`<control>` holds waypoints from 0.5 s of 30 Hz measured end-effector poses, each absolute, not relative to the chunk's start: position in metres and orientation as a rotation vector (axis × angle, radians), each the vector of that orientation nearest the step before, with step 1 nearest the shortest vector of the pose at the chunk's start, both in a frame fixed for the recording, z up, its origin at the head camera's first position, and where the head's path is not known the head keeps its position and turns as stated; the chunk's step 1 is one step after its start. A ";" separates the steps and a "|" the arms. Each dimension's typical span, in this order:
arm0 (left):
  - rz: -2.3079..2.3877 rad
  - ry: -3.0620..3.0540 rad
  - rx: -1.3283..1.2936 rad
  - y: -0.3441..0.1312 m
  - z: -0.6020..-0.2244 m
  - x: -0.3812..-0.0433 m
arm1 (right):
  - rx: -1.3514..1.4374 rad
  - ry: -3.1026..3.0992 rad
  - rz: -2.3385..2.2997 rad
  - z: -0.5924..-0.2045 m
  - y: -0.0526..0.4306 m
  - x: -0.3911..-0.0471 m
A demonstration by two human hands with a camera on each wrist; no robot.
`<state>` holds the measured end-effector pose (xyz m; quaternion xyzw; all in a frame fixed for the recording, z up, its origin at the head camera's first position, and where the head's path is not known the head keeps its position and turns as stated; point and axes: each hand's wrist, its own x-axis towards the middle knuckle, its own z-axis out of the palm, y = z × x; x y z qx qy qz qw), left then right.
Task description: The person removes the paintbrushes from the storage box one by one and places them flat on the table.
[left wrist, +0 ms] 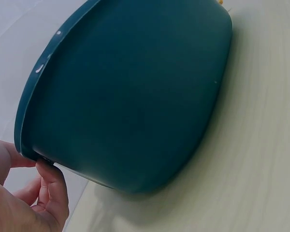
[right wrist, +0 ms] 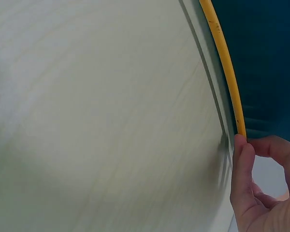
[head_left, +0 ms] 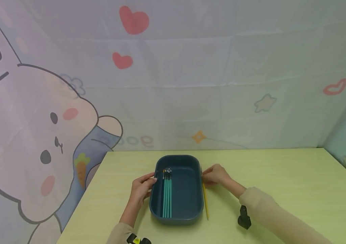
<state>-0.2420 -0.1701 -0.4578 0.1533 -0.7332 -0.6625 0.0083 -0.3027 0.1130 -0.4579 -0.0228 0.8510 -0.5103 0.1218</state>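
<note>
A dark teal rectangular basin (head_left: pixel 186 203) with rounded corners sits on the table. Inside along its left side lie several turquoise-handled paintbrushes (head_left: pixel 167 198) and one dark-handled brush (head_left: pixel 162 200), heads toward the far end. My left hand (head_left: pixel 141 189) grips the basin's left rim between thumb and fingers; the left wrist view shows the fingers (left wrist: pixel 53 186) under the rim. At the basin's right outer side, my right hand (head_left: pixel 217 175) pinches a slim yellow paintbrush (right wrist: pixel 227 67) near its far end. Its tapered handle end points toward me, and my fingers cover the part they hold.
The pale yellow table (head_left: pixel 282 189) extends on both sides of the basin. Behind it hangs a printed cloth (head_left: pixel 191 84) with hearts and a large rabbit. Black wrist cameras (head_left: pixel 244 218) sit on both sleeves.
</note>
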 end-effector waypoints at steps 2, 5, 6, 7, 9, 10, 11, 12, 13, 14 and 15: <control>-2.074 -2.289 0.478 -0.170 -0.458 -0.242 | -0.059 2.495 -1.479 -0.459 0.112 -0.303; -2.074 -2.289 0.477 -0.170 -0.458 -0.242 | -0.042 2.499 -1.482 -0.460 0.111 -0.302; -2.074 -2.289 0.477 -0.170 -0.458 -0.242 | -0.039 2.501 -1.481 -0.461 0.111 -0.302; -2.077 -2.288 0.475 -0.170 -0.458 -0.241 | -0.037 2.502 -1.480 -0.462 0.110 -0.302; -2.077 -2.288 0.477 -0.170 -0.459 -0.242 | -0.026 2.501 -1.485 -0.463 0.109 -0.302; -2.077 -2.288 0.477 -0.170 -0.459 -0.242 | -0.025 2.505 -1.481 -0.463 0.109 -0.302; -2.077 -2.289 0.477 -0.170 -0.459 -0.241 | -0.029 2.508 -1.476 -0.464 0.109 -0.302; -2.077 -2.289 0.476 -0.170 -0.459 -0.241 | -0.028 2.510 -1.475 -0.464 0.109 -0.301; -2.078 -2.289 0.476 -0.170 -0.459 -0.241 | -0.021 2.513 -1.475 -0.463 0.108 -0.300; -2.079 -2.289 0.477 -0.171 -0.459 -0.241 | -0.021 2.513 -1.476 -0.463 0.108 -0.300; -2.080 -2.288 0.478 -0.171 -0.459 -0.241 | -0.023 2.513 -1.475 -0.464 0.108 -0.300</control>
